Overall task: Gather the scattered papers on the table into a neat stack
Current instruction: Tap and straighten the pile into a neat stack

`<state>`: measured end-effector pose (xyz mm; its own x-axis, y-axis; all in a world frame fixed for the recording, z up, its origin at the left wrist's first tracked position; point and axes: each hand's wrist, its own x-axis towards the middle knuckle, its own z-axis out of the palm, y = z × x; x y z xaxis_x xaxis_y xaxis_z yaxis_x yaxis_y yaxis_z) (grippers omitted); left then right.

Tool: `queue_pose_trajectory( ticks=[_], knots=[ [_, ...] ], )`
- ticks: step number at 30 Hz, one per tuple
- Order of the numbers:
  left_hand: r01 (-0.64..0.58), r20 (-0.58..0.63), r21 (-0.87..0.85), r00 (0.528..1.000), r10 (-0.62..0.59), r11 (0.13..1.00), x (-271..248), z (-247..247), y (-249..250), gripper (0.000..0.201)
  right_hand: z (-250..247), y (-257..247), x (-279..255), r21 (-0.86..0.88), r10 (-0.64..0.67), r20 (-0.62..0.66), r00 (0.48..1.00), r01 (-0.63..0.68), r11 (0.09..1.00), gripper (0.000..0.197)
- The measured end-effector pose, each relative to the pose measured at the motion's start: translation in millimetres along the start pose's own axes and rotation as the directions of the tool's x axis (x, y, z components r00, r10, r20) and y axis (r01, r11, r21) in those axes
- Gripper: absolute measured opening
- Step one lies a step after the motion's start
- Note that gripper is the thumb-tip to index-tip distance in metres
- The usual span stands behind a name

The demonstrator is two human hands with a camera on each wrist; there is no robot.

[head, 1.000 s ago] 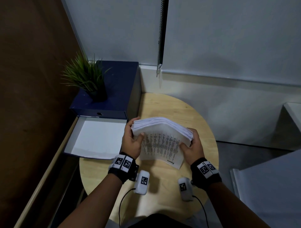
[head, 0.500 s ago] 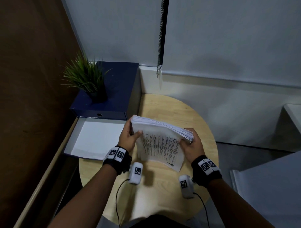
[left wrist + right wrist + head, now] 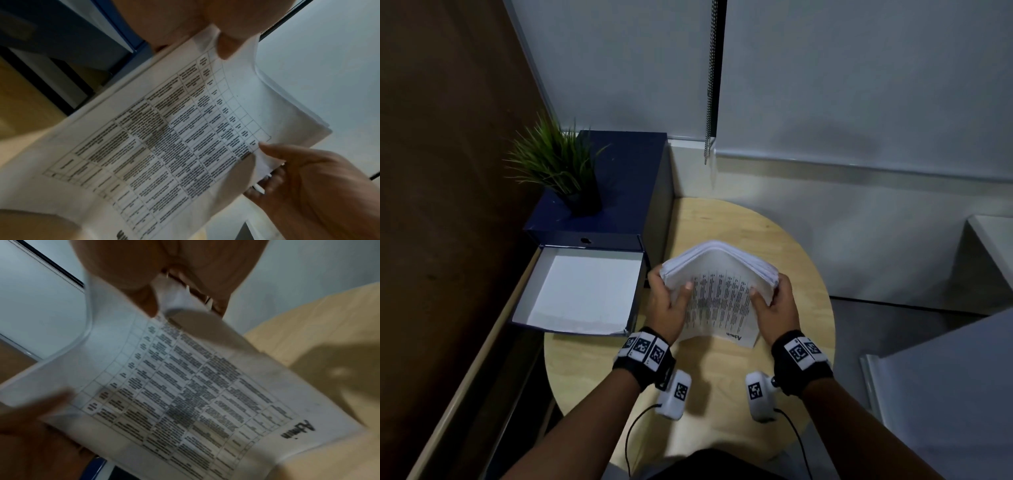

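A thick stack of white papers (image 3: 717,291) stands on its lower edge on the round wooden table (image 3: 722,373), bowed upward in the middle. Its near face shows a printed table (image 3: 164,146) and the word "Admin" (image 3: 298,430). My left hand (image 3: 666,301) grips the stack's left side, thumb on the printed face. My right hand (image 3: 774,305) grips the right side the same way, thumb on the front. In the left wrist view, my left thumb (image 3: 228,43) and the right hand (image 3: 308,186) both pinch the sheets.
A dark blue box with an open white-lined drawer (image 3: 582,291) sits left of the table, a potted green plant (image 3: 558,168) on top. A blind's bead chain (image 3: 710,85) hangs by the wall behind. A white surface (image 3: 945,394) lies to the right.
The stack has been pushed in from both sides so its top bows up into a peak. Both hands have shifted slightly toward each other while keeping hold.
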<state>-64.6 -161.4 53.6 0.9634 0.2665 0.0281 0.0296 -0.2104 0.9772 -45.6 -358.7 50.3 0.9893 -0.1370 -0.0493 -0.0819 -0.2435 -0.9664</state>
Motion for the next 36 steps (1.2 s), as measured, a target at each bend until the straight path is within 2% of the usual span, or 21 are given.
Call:
queue_pose_trajectory(
  ticks=[2, 4, 6, 9, 11, 18, 22, 26, 28, 30, 32, 34, 36],
  knots=[
    [-0.056, -0.016, -0.08, 0.998, 0.055, 0.995, 5, -7, 4, 0.053, -2, -1, 0, 0.066, -0.038, -0.005, 0.999, 0.038, 0.997, 0.045],
    [-0.068, -0.082, -0.202, 0.995, 0.052, 0.977, 15, -8, 11, 0.041, -2, -9, 3, 0.098, -0.075, -0.028, 0.997, 0.078, 0.992, 0.049],
    [-0.056, -0.17, -0.279, 0.985, 0.008, 0.959, 26, -7, 17, 0.025, 2, -21, 6, 0.08, -0.101, -0.064, 0.993, 0.106, 0.991, 0.041],
    [0.005, -0.236, -0.235, 0.97, -0.062, 0.972, 33, -2, 21, 0.011, 11, -28, 12, 0.091, -0.045, -0.126, 0.991, 0.056, 0.994, 0.034],
    [0.035, -0.259, -0.196, 0.962, -0.086, 0.98, 34, -1, 21, 0.012, 14, -31, 15, 0.113, 0.005, -0.178, 0.984, 0.015, 0.993, 0.03],
    [0.036, -0.238, -0.258, 0.966, -0.1, 0.965, 31, -3, 18, 0.014, 11, -27, 18, 0.178, 0.07, -0.202, 0.977, -0.034, 0.983, 0.018],
    [0.004, -0.187, -0.21, 0.981, -0.044, 0.978, 25, -5, 15, 0.006, 10, -26, 17, 0.123, 0.019, -0.181, 0.983, 0.003, 0.992, 0.021],
    [0.01, -0.196, -0.24, 0.979, -0.059, 0.971, 24, -5, 14, 0.002, 11, -25, 12, 0.082, -0.07, -0.174, 0.982, 0.085, 0.993, 0.025],
    [0.02, -0.167, -0.222, 0.984, -0.059, 0.975, 23, -6, 15, 0.018, 11, -24, 11, 0.059, -0.09, -0.172, 0.981, 0.101, 0.993, 0.025],
    [-0.018, -0.078, -0.269, 0.997, -0.003, 0.963, 23, -10, 10, 0.047, 10, -20, 11, 0.072, -0.098, -0.141, 0.985, 0.109, 0.991, 0.027],
    [-0.044, 0.009, -0.221, 0.999, 0.047, 0.974, 26, -13, 1, 0.069, 6, -15, 12, 0.079, -0.125, -0.071, 0.99, 0.131, 0.988, 0.036],
    [-0.012, 0.011, -0.076, 1.0, 0.013, 0.997, 28, -15, -6, 0.065, 3, -7, 12, 0.004, -0.145, -0.014, 0.989, 0.145, 0.989, 0.042],
    [0.041, -0.043, 0.019, 0.998, -0.04, 0.999, 30, -12, -6, 0.043, 3, -1, 11, -0.11, -0.11, -0.006, 0.994, 0.108, 0.988, 0.033]
  ],
)
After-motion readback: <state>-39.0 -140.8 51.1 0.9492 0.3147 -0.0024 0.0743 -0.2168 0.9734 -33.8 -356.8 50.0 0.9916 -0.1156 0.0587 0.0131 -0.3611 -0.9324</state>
